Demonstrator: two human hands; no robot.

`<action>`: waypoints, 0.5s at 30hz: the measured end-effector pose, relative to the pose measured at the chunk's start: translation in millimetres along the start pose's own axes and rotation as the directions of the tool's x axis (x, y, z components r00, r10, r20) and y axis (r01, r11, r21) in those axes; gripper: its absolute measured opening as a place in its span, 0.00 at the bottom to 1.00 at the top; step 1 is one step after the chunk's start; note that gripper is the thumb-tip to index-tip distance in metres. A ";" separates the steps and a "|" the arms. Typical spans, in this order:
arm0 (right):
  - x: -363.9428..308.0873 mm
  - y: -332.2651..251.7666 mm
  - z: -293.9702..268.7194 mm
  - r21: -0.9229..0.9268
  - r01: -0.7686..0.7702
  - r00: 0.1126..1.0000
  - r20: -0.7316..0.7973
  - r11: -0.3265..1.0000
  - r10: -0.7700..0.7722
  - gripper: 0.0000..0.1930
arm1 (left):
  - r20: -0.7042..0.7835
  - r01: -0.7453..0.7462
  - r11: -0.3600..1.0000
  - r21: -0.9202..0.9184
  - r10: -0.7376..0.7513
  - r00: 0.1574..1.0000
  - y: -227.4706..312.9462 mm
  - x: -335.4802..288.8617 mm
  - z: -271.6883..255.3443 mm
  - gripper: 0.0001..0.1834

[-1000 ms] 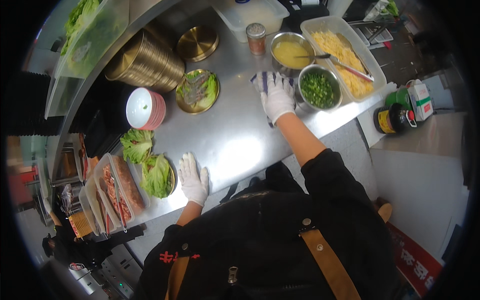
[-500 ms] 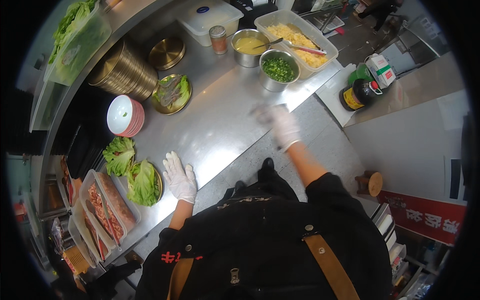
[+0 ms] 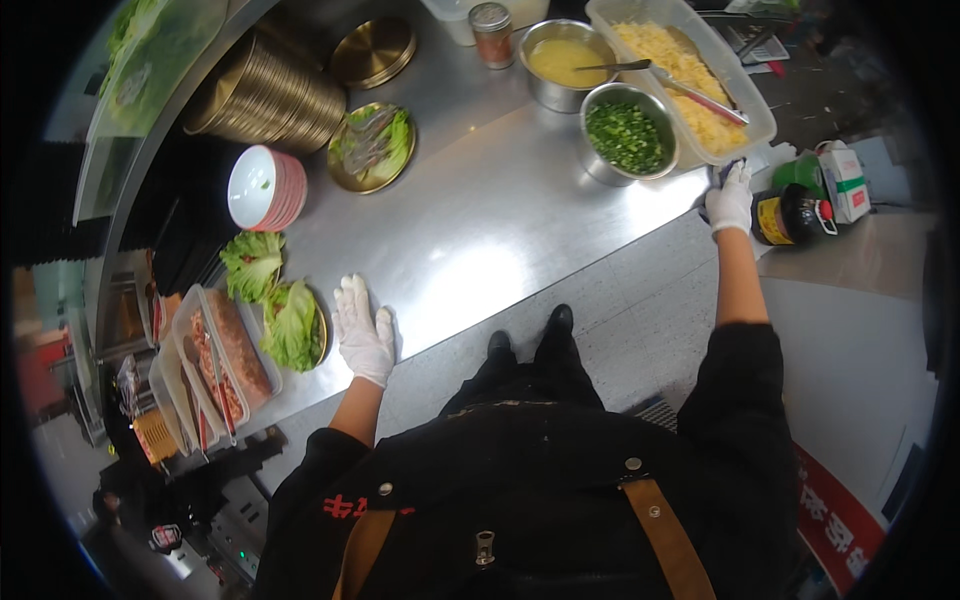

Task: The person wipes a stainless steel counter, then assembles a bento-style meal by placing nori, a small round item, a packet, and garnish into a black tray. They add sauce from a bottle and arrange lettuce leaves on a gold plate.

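right hand point(image 3: 732, 205) is resting at the counter's point(image 3: 455, 230) right end, just beside the near corner of the yellow tub point(image 3: 765, 132); gloved fingers are curling over the cloth point(image 3: 720, 174) and grasping it. left hand point(image 3: 362, 338) is lying flat near the front edge, fingers stretched out, grasping nothing.

risks, as i'm judging them: the cloth could be knocking that tub if the right hand is swinging inward. the dark bottle point(image 3: 785, 217) is standing near the same hand; an outward swing could be tipping it. the scallion pot point(image 3: 598, 170) is sitting near the front edge, so a sleeve or loose cloth could be catching its rim. a leftward slide of the left hand could be nudging the lettuce point(image 3: 290, 325) just beside it.

containers: the scallion pot is holding chopped greens. the steel pot point(image 3: 553, 98) behind is holding yellow liquid, a spoon handle point(image 3: 622, 66) poking out. the yellow tub is holding pale shreds, tongs point(image 3: 712, 106) lying on top. the jar point(image 3: 492, 42) is holding something reddish. at left, the meat tub point(image 3: 277, 372) is holding pink minced stuff; bowls point(image 3: 290, 195) are standing stacked, a green scrap showing in the top one. a brass plate point(image 3: 372, 188) is carrying leaves and something greyish, too unclear to name.
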State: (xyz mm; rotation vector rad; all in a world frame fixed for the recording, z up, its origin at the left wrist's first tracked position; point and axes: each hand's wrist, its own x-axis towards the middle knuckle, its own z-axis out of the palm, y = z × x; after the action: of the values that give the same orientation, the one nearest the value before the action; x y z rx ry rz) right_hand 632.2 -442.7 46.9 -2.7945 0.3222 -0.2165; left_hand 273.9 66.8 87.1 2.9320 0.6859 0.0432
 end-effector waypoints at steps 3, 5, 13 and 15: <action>-80.0 -54.6 -9.1 0.492 -0.090 0.994 0.100 0.866 0.047 0.30 | 0.008 0.017 1.000 0.007 -0.017 1.000 -0.6 -0.6 3.2 0.39; -155.1 -99.5 -20.6 0.261 0.131 0.921 0.324 0.956 -0.215 0.18 | -0.013 -0.009 1.000 0.005 0.009 1.000 -1.7 -0.3 4.4 0.39; -358.3 -204.7 -29.2 0.590 0.523 0.583 0.279 0.615 -0.763 0.14 | -0.065 -0.217 0.976 0.003 0.216 0.974 -20.8 -0.5 16.8 0.35; -363.1 -171.9 -40.6 0.689 0.087 0.698 0.473 0.719 -0.538 0.10 | -0.042 -0.169 0.986 -0.002 0.169 0.985 -25.9 0.6 20.1 0.36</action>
State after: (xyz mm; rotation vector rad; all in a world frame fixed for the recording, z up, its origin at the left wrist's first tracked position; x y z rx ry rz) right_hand 308.8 -207.0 100.8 -2.0377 -0.3897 0.5001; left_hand 264.2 87.6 63.6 2.9836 0.4390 0.1227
